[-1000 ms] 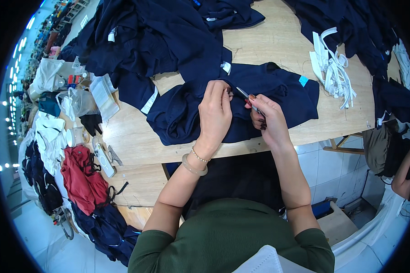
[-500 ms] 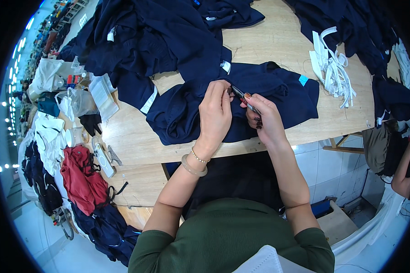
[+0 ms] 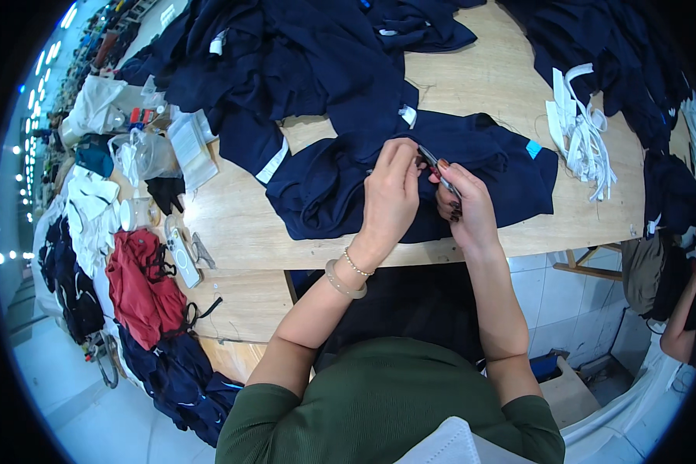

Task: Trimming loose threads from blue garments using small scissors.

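A navy garment point(image 3: 518, 182) lies bunched near the front edge of the wooden table, with a light-blue patch at its right end. My left hand point(image 3: 392, 189) is closed in a pinch on its cloth, a bracelet and a bangle round that wrist. Slim silver thread snips point(image 3: 430, 159) sit in my right hand point(image 3: 473, 207), their tip close beside the left fingertips. Just what lies between those fingertips is hidden. A white label point(image 3: 407, 117) shows on dark cloth just beyond my hands.
More navy garments point(image 3: 286, 69) are heaped across the back. White strips point(image 3: 580, 139) lie right on the table point(image 3: 472, 73). At left are a phone point(image 3: 182, 259), a red cloth bag point(image 3: 135, 290) and plastic bags point(image 3: 139, 155). Another person's arm point(image 3: 680, 325) shows far right.
The whole view has shifted, so table and garments appear farther right. Both hands keep nearly the same place on the garment, with the snips still beside the left fingertips.
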### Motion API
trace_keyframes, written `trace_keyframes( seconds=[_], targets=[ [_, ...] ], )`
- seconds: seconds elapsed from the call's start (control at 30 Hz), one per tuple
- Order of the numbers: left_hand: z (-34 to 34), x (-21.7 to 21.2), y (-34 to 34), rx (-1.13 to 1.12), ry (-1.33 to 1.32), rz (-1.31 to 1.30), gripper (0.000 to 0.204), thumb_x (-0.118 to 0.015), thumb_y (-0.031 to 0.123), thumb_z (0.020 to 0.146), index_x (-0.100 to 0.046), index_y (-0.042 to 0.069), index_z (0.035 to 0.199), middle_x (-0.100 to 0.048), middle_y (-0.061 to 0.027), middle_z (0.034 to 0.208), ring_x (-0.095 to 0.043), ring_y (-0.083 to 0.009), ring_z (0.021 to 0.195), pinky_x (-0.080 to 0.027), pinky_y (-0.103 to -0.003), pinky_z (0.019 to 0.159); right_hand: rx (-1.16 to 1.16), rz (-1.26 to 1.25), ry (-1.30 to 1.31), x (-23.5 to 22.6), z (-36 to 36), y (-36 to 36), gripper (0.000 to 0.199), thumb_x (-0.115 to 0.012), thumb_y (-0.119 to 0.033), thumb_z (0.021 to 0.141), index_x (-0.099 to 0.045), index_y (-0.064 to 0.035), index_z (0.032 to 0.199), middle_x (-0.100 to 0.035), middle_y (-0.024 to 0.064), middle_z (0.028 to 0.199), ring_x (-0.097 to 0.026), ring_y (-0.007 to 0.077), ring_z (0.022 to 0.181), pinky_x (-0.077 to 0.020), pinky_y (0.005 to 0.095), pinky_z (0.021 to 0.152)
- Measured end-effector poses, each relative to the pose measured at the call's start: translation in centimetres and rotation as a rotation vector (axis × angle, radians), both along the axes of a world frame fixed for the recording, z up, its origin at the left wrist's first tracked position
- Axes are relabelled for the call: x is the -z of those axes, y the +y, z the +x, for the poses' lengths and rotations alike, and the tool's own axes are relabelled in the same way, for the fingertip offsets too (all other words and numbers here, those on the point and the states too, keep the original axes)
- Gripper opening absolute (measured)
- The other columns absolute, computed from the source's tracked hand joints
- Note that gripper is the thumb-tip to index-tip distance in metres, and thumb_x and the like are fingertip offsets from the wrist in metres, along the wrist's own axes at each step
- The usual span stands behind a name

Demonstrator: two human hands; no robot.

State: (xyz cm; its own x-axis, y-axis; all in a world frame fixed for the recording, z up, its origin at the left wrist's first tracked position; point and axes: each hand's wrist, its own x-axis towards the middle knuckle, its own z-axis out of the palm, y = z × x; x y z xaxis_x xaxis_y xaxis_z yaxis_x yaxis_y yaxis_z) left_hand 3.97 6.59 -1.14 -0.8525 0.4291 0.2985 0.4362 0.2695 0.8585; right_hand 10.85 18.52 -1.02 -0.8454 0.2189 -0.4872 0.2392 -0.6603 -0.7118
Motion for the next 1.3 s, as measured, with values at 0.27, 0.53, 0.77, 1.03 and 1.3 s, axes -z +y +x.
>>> trace_keyframes(
  seconds=[0.27, 0.53, 0.77, 1.03, 1.3],
  targets=[
    [2.3, -4.3, -4.4, 0.022, 0.001, 0.007, 0.014, -0.050, -0.010, 0.087, -0.061, -0.003, 0.092, -0.062, -0.0136, 0.111, -0.064, -0.0153, 0.079, -0.051, -0.025, 0.067, 0.000, 0.060, 0.061, -1.6, 0.7, 1.5, 0.025, -0.053, -0.026, 0.097, -0.058, -0.0026, 0.088, -0.035, -0.0063, 0.054, -0.028, 0.0035, 0.044, -0.0192, 0.0215, 0.043],
    [-5.8, -4.4, -13.2, -0.610, 0.446, -0.384, 0.015, -0.059, -0.001, 0.083, -0.064, 0.000, 0.097, -0.057, -0.0144, 0.119, -0.051, -0.0340, 0.114, -0.040, -0.041, 0.096, 0.249, 0.033, 0.176, -2.6, 1.6, 5.6, 0.034, -0.045, -0.029, 0.101, -0.058, 0.0016, 0.094, -0.036, -0.0037, 0.054, -0.028, 0.0046, 0.046, -0.0212, 0.0215, 0.044],
    [-8.2, -1.5, -7.6, -0.025, 0.463, -0.542, 0.021, -0.075, 0.007, 0.069, -0.065, 0.011, 0.086, -0.052, -0.0077, 0.121, -0.044, -0.0300, 0.117, -0.036, -0.043, 0.092, 0.185, 0.044, 0.186, -3.2, 1.5, 4.1, 0.037, -0.043, -0.032, 0.102, -0.059, 0.0005, 0.095, -0.037, -0.0034, 0.055, -0.028, 0.0055, 0.047, -0.0223, 0.0225, 0.045],
    [-9.7, -1.0, -7.8, 0.011, 0.389, -0.464, 0.010, -0.070, 0.004, 0.074, -0.065, 0.008, 0.081, -0.056, -0.0059, 0.111, -0.053, -0.0243, 0.107, -0.041, -0.037, 0.088, 0.210, 0.049, 0.159, -2.8, 2.2, 4.4, 0.037, -0.042, -0.031, 0.102, -0.060, 0.0008, 0.095, -0.036, -0.0038, 0.055, -0.028, 0.0051, 0.047, -0.0215, 0.0224, 0.045],
    [-10.2, -0.8, -9.5, -0.401, -0.089, 0.182, 0.011, -0.056, 0.001, 0.089, -0.066, -0.004, 0.093, -0.068, -0.0113, 0.084, -0.065, -0.0191, 0.073, -0.051, -0.028, 0.068, 0.179, 0.069, 0.228, -2.6, 2.2, 5.6, 0.037, -0.040, -0.032, 0.104, -0.058, -0.0002, 0.102, -0.040, -0.0027, 0.062, -0.033, 0.0055, 0.054, -0.0266, 0.0220, 0.052]
  ],
)
